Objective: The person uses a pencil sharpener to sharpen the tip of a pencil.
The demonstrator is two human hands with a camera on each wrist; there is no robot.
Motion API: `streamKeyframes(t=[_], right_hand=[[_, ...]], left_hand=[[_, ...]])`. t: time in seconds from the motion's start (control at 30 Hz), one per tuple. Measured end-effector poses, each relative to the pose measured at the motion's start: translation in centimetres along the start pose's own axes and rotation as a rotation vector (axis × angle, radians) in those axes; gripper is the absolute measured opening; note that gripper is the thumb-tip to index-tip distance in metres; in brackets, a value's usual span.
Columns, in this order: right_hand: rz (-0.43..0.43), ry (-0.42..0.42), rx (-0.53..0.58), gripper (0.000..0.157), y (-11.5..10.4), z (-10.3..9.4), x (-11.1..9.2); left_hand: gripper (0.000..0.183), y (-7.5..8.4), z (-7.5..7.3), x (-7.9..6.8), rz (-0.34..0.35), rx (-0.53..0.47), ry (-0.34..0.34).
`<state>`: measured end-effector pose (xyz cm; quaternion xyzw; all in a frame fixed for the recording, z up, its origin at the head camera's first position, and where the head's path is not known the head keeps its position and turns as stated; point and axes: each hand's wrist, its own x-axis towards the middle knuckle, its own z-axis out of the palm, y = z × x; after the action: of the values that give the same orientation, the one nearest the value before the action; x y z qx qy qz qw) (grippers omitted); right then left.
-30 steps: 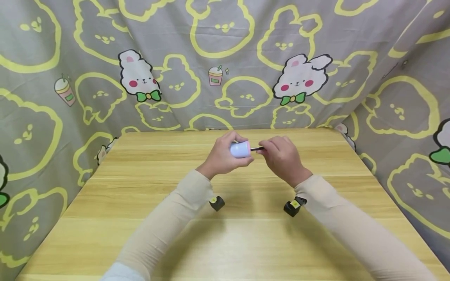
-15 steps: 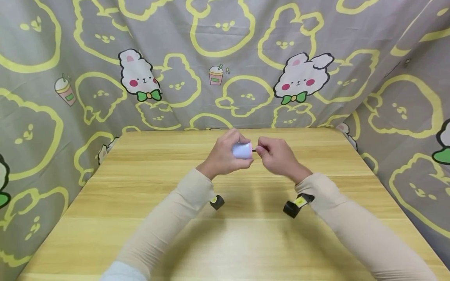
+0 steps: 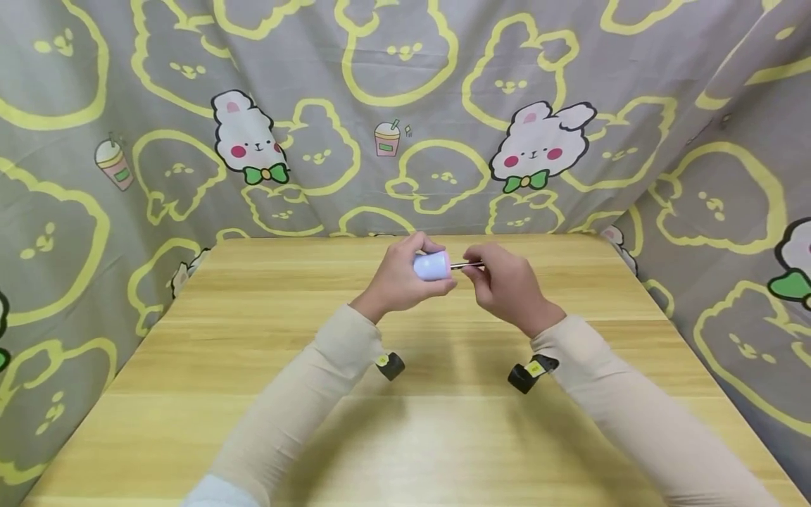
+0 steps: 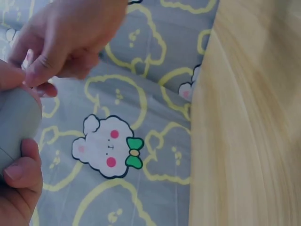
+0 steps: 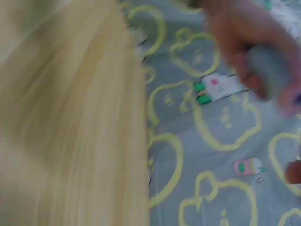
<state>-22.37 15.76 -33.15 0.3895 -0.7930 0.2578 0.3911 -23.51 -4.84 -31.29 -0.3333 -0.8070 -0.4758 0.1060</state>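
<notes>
My left hand (image 3: pixel 398 280) grips a light blue, rounded cylinder (image 3: pixel 431 267) with a pink rim, held sideways above the table. Out of the rim end, towards the right, comes a thin, dark, shiny rod (image 3: pixel 458 266). Fingers and thumb of my right hand (image 3: pixel 510 287) pinch this rod just beyond the rim. The left wrist view has the cylinder (image 4: pixel 16 122) at its left edge, and the right hand (image 4: pixel 70 35) above it. Blurred in the right wrist view, the cylinder (image 5: pixel 268 70) shows a dark opening in its pink end. How deep the rod reaches is hidden.
Below the hands lies a light wooden table (image 3: pixel 253 394). A grey curtain (image 3: pixel 443 42) with yellow outlines and white rabbits stands along its back and sides. Black wrist cameras (image 3: pixel 391 366) hang under both wrists.
The right hand closed up to the rim half a second ago, its wrist turning, and is now a little farther right with more rod showing. The left hand and cylinder stay nearly in place.
</notes>
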Motion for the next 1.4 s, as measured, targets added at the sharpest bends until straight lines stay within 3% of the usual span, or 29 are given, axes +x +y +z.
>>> streamKeyframes(t=[0.1,0.23,0.33,0.4,0.53,0.63,0.67,0.73,0.83,0.87,0.93,1.03,1.1,1.17,1.27,1.33,1.4], right_hand=[[-0.195,0.215,-0.183,0.026,0.8,1.1,-0.6],[-0.286,0.390,-0.225,0.026,1.6,2.2,-0.8],[-0.316,0.424,-0.200,0.024,1.8,2.9,-1.0],[-0.322,0.428,-0.175,0.024,1.9,3.2,-1.1],[-0.280,0.377,-0.155,0.028,1.7,3.7,-1.5],[-0.138,0.207,-0.101,0.035,1.1,3.4,-1.7],[-0.041,0.098,-0.032,0.035,0.7,3.2,-1.6],[0.244,-0.178,0.202,0.035,0.0,2.3,-1.0],[0.728,-0.503,0.453,0.031,-0.5,0.8,0.4],[0.831,-0.560,0.483,0.031,-0.6,0.5,0.8],[0.893,-0.608,0.495,0.028,-0.6,0.1,1.1],[0.744,-0.506,0.452,0.014,-0.8,0.0,0.7],[0.541,-0.385,0.394,0.010,-0.8,0.2,0.1],[0.280,-0.239,0.262,0.010,-0.7,0.6,-0.7],[-0.075,0.045,-0.054,0.014,-0.1,1.4,-1.6],[-0.216,0.216,-0.207,0.021,0.4,1.9,-1.8],[-0.296,0.335,-0.270,0.027,0.9,2.5,-1.8]], left_hand=[[0.036,0.2,0.0,0.1,-0.044,-0.037,-0.027],[0.035,0.5,0.1,0.3,-0.139,-0.148,-0.099],[0.035,0.6,0.2,0.4,-0.203,-0.204,-0.142],[0.035,0.5,0.3,0.3,-0.202,-0.187,-0.153],[0.035,-0.3,0.5,0.1,-0.053,-0.048,-0.132],[0.035,-1.2,0.7,-0.1,0.116,0.057,-0.092],[0.035,-1.6,0.7,-0.2,0.168,0.085,-0.081],[0.036,-2.5,0.9,-0.5,0.252,0.118,-0.065],[0.035,-3.1,1.5,-1.0,0.303,0.143,-0.050],[0.035,-3.3,1.6,-1.1,0.298,0.146,-0.045],[0.035,-3.2,1.8,-1.2,0.257,0.149,-0.037],[0.038,-2.9,1.4,-1.1,0.144,0.116,-0.039],[0.039,-2.6,0.9,-0.9,0.052,0.055,-0.055],[0.039,-2.3,0.5,-0.8,-0.028,-0.031,-0.077],[0.038,-1.7,0.0,-0.6,-0.115,-0.151,-0.133],[0.037,-1.4,-0.2,-0.5,-0.145,-0.187,-0.171],[0.036,-1.1,-0.2,-0.5,-0.146,-0.182,-0.194]])
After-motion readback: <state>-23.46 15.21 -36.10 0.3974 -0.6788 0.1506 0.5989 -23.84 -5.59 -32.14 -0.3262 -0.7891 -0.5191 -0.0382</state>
